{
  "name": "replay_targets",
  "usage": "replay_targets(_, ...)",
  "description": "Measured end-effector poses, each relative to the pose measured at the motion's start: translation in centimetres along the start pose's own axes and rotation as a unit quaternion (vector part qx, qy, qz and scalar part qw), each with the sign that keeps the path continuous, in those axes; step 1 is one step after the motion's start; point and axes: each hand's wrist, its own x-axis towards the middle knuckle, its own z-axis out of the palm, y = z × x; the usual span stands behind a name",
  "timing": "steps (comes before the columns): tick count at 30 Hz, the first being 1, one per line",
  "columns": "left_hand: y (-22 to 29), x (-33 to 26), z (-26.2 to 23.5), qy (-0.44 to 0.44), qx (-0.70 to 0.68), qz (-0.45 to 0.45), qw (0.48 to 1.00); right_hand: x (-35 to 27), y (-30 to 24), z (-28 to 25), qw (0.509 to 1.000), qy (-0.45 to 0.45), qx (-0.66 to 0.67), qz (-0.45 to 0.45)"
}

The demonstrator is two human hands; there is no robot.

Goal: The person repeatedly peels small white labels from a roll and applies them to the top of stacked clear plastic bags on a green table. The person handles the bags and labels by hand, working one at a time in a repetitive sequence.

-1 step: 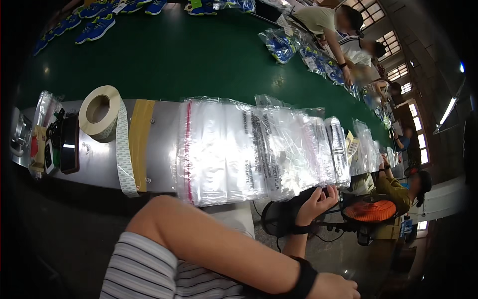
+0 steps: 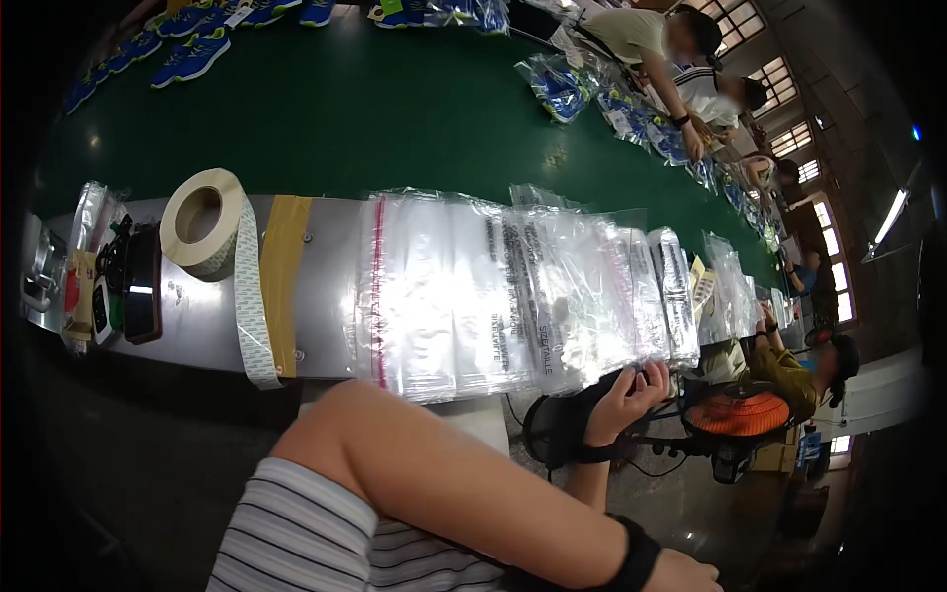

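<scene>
My right hand [image 2: 623, 403], with a black band at the wrist, is just below the near edge of a stack of clear plastic bags [image 2: 464, 296]. Its fingers are loosely curled and apart, with nothing visible between them; whether they touch the bags I cannot tell. My left forearm crosses in front from a striped sleeve. At the lower edge my left hand [image 2: 681, 572] is partly cut off and its fingers are mostly hidden. The bags overlap in a row on a metal shelf, one showing a red strip; rolled clear bags [image 2: 673, 286] lie at the right end.
A roll of white labels [image 2: 202, 222] stands on the metal shelf, its strip hanging over the edge beside yellow tape [image 2: 281, 276]. A green table [image 2: 375, 109] bears blue shoes [image 2: 192, 57], some bagged. An orange fan [image 2: 740, 409] stands at right. Several people work along the table.
The whole view has shifted slightly. My left forearm and hand have moved right, and the hand is further toward the lower edge. My right hand stays by the bags.
</scene>
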Motion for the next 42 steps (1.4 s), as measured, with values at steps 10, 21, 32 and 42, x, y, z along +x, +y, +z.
replay_targets(10, 1.6, 0.2, 0.7, -0.012, 0.123, -0.006, 0.992, -0.7, -6.1, 3.5, 0.931, -0.25, -0.073, -0.256)
replay_targets(21, 0.4, -21.7, -17.7, 0.241, 0.316, -0.581, 0.71, 10.6, 2.4, 6.1, 0.946, -0.284, -0.158, -0.011)
replay_targets(32, -14.1, -21.0, -31.6, -0.021, 0.442, -0.581, 0.683, 8.3, 2.9, 2.5, 0.854, -0.311, 0.282, 0.307)
replay_targets(42, -21.4, -19.6, -36.0, 0.064, 0.454, -0.581, 0.673, 10.6, 7.3, 4.3, 0.889, -0.324, -0.309, 0.092)
